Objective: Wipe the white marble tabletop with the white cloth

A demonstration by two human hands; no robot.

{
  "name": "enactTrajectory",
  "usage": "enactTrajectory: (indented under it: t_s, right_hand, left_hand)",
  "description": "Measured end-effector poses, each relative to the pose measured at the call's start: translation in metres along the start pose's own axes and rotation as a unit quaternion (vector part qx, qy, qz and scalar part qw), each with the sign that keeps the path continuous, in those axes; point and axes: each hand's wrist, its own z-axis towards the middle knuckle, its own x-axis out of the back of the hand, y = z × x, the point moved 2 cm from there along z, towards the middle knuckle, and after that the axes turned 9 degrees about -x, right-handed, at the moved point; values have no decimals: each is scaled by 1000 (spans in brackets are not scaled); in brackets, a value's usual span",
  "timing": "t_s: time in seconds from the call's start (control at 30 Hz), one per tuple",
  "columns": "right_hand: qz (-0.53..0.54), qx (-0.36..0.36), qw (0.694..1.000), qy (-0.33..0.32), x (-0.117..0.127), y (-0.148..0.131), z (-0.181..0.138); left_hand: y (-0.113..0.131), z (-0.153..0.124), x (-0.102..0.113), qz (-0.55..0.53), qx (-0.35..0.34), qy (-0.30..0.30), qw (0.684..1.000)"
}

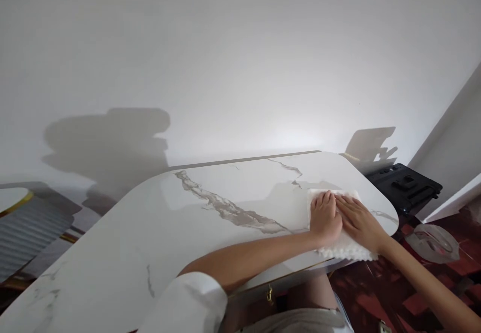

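A white textured cloth point(347, 250) lies spread on the right part of a white marble-patterned table point(233, 183), its scalloped near edge hanging at the table's front edge. My left hand point(325, 219) presses on the left half of the cloth, with its fingers bent and bunched against it. Beside it, touching, my right hand point(358, 220) rests flat on the cloth with fingers stretched out toward the far left. The palms and the cloth beneath them are hidden.
Behind the table rises a pale wall point(240, 62) with shadows on it. A black hard case point(404, 185) stands past the right end, and a clear plastic bag point(432, 243) lies on the red floor. On the left is a grey ribbed, gold-rimmed piece of furniture point(32, 233).
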Motion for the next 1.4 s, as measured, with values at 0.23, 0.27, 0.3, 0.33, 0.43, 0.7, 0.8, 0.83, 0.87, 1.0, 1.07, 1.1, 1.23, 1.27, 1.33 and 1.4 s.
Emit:
enactTrajectory:
  t_s: [0.23,0.27,0.3,0.33,0.43,0.7,0.8,0.83,0.87,1.0,1.07,1.1,1.23,1.27,1.33,1.4]
  right_hand:
    - [-45,-12,998,-30,-7,27,51]
    - [-53,-8,998,-30,-10,26,62]
    - [-60,-4,998,-31,-14,24,74]
    - [-63,0,998,-32,-17,21,86]
    - [-56,14,998,-41,-26,12,122]
    - [-22,20,996,-87,-47,-4,211]
    - [13,45,996,-80,-55,0,235]
    - [22,54,995,-77,-57,3,241]
    - [29,61,995,-76,-59,8,247]
    - [36,65,995,-71,-66,31,263]
    - [35,51,996,-68,-66,44,263]
    - [33,40,996,-67,-65,51,261]
    - [9,-13,998,-60,-57,72,238]
    - [1,-24,998,-58,-54,74,229]
    - [-16,-44,997,-54,-49,75,210]
    - [-27,-57,997,-51,-44,72,190]
  left_hand:
    - [-21,51,-1,17,-7,42,999]
    - [-29,57,2,26,-14,47,998]
    - [-38,62,6,37,-19,50,998]
    - [-47,67,10,48,-22,52,997]
    - [-76,81,23,77,-16,59,995]
    - [-146,121,54,134,18,86,987]
    - [-160,134,58,164,23,80,983]
    - [-162,139,59,175,23,80,981]
    - [-164,143,59,185,24,81,979]
    - [-165,165,53,201,21,89,975]
    - [-161,178,47,200,8,89,976]
    - [-158,184,43,198,0,88,976]
    - [-138,195,26,188,-39,82,978]
    - [-132,193,22,185,-48,83,978]
    - [-119,185,16,179,-65,82,978]
    - [-107,174,11,173,-78,77,979]
